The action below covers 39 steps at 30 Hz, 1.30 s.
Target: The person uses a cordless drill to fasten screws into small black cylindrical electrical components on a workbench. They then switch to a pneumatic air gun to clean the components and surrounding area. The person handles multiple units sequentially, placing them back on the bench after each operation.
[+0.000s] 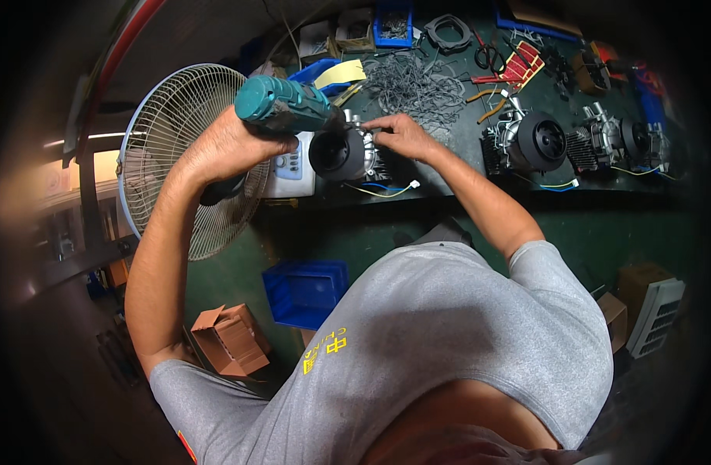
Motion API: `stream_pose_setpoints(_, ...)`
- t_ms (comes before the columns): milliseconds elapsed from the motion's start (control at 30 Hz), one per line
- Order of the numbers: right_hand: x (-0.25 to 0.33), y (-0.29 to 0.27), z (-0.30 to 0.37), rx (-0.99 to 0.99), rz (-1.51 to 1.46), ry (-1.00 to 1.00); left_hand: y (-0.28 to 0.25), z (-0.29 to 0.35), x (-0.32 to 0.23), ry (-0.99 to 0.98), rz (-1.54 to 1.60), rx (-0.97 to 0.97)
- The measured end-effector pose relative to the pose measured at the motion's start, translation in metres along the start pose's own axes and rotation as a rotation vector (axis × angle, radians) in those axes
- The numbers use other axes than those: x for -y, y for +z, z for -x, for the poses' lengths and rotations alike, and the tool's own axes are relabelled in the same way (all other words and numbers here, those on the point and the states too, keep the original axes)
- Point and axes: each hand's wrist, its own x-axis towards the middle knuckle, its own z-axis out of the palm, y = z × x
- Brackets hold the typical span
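My left hand (pixel 230 147) is closed round the grip of a teal cordless drill (pixel 282 105), held level with its front end pointing right. Just ahead of the drill stands a silver metal blower unit (pixel 369 159) with a black impeller (pixel 337 155) on its left side. My right hand (pixel 404 138) grips the top of this unit beside its pipe stubs, index finger stretched toward the drill and thumb bent below. The drill's tip and any fastener under it are too small to make out. A white connector (pixel 414 184) on thin wires hangs from the unit at the bench edge.
A wire-caged fan (pixel 193 155) stands close by my left forearm. Similar blower units (pixel 540 141) line the bench on the right. Behind lie tangled grey cables (pixel 421 85), scissors (pixel 489 58) and a blue parts bin (pixel 393 27). A blue crate (pixel 305 293) and cardboard box (pixel 230 341) sit below.
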Motion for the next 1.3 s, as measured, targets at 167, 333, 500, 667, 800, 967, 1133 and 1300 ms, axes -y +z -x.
stream_pose_setpoints(167,-0.007,0.010,0.002,-0.121,0.242,-0.023,0.004,-0.010,-0.002,0.037,-0.020,0.049)
stream_pose_setpoints(333,-0.034,0.016,-0.005,-0.103,0.146,-0.011,0.003,-0.014,-0.004,-0.021,0.024,0.062)
stream_pose_setpoints(500,-0.036,0.018,-0.004,-0.103,0.074,0.001,0.003,-0.016,-0.005,-0.059,-0.051,0.089)
stream_pose_setpoints(667,-0.028,0.017,-0.003,-0.096,0.094,0.014,0.006,-0.016,0.004,-0.015,-0.005,0.073)
stream_pose_setpoints(800,-0.030,0.018,-0.002,-0.110,0.088,-0.004,0.007,-0.017,0.001,-0.069,0.062,0.092)
stream_pose_setpoints(967,-0.023,0.016,0.000,-0.093,0.083,0.035,0.007,-0.019,-0.008,-0.138,-0.005,0.110)
stream_pose_setpoints(1133,-0.015,0.015,0.002,-0.061,0.052,0.114,0.012,-0.014,0.000,-0.054,0.027,0.067)
stream_pose_setpoints(1300,-0.024,0.019,0.008,-0.203,-0.027,0.015,0.018,-0.010,0.002,-0.081,0.099,0.049)
